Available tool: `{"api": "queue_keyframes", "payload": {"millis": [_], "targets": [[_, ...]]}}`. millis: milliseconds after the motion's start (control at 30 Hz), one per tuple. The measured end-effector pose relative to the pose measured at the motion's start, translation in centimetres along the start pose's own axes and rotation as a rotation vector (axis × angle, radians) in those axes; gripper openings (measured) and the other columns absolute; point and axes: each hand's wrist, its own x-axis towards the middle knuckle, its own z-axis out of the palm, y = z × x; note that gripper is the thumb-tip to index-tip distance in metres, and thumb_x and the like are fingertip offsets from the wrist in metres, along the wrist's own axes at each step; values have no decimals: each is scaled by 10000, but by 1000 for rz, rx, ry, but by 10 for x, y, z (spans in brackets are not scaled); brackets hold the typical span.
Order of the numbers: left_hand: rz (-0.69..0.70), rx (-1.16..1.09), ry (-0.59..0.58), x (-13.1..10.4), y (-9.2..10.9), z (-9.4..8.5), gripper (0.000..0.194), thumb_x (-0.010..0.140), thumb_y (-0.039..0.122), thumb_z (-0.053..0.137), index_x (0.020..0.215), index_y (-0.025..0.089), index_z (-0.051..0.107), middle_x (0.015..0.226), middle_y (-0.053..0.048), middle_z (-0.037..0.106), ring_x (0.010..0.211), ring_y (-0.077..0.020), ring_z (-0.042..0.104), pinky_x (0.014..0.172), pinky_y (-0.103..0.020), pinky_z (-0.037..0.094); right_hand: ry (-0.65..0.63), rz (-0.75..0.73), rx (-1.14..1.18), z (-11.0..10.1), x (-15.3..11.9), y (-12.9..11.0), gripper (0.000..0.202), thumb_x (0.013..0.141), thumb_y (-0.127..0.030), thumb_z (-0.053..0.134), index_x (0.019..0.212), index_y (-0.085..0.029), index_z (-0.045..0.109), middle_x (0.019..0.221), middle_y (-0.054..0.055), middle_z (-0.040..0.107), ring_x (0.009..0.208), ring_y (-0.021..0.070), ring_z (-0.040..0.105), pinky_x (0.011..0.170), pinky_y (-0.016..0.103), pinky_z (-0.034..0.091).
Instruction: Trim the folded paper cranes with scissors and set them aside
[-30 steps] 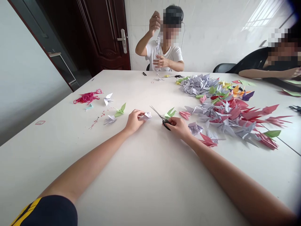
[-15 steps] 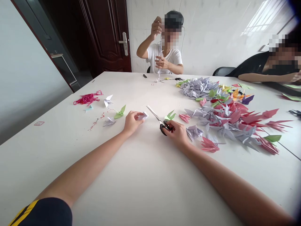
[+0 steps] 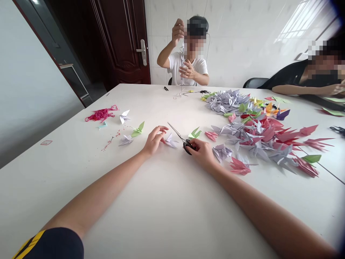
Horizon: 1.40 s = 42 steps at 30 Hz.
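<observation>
My left hand (image 3: 155, 140) is open above the white table (image 3: 151, 201), its fingers apart. Just right of its fingertips lies a pale lilac paper crane (image 3: 171, 140) on the table. My right hand (image 3: 203, 153) is closed around the black handles of a pair of scissors (image 3: 185, 140), whose blades point up and left. Beyond the scissors sits a green paper crane (image 3: 194, 133), with a small pink one (image 3: 211, 135) to its right. Left of my left hand lie another green crane (image 3: 138, 129) and a lilac crane (image 3: 125, 140).
A large heap of paper cranes (image 3: 258, 133) covers the table's right side. Pink thread (image 3: 101, 114) lies at the left, near red bits (image 3: 111, 140). Across the table a person (image 3: 185, 64) holds up a strand. Another person (image 3: 304, 75) sits at the right.
My left hand has let go of the lilac crane, which now lies on the table, and its fingers have opened. The right hand with the scissors has hardly moved.
</observation>
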Motion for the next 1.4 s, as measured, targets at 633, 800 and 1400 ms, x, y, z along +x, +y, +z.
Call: {"api": "queue_keyframes", "payload": {"millis": [633, 800, 1400], "targets": [[27, 177, -173, -1, -10, 6, 517, 922, 460, 545, 1354, 181, 595, 1347, -116, 621, 1116, -244, 638, 977, -342, 486, 13, 85, 124, 1, 5, 11, 248, 755, -440, 638, 743, -195, 603, 597, -21, 501, 539, 122, 405, 501, 256, 290], [-146, -5, -47, 7, -18, 1, 565, 911, 550, 520, 1248, 113, 637, 1100, -132, 702, 748, -181, 685, 655, -276, 516, -44, 76, 124, 1, 4, 8, 241, 748, -431, 649, 737, -193, 613, 573, -31, 474, 532, 119, 389, 499, 259, 270], [-207, -279, 116, 10, -13, -2, 639, 758, 766, 607, 883, 140, 611, 702, -45, 638, 527, -149, 645, 439, -214, 367, -159, 37, 79, -2, 2, -1, 259, 742, -445, 661, 723, -187, 654, 542, -31, 475, 525, 117, 372, 493, 254, 254]]}}
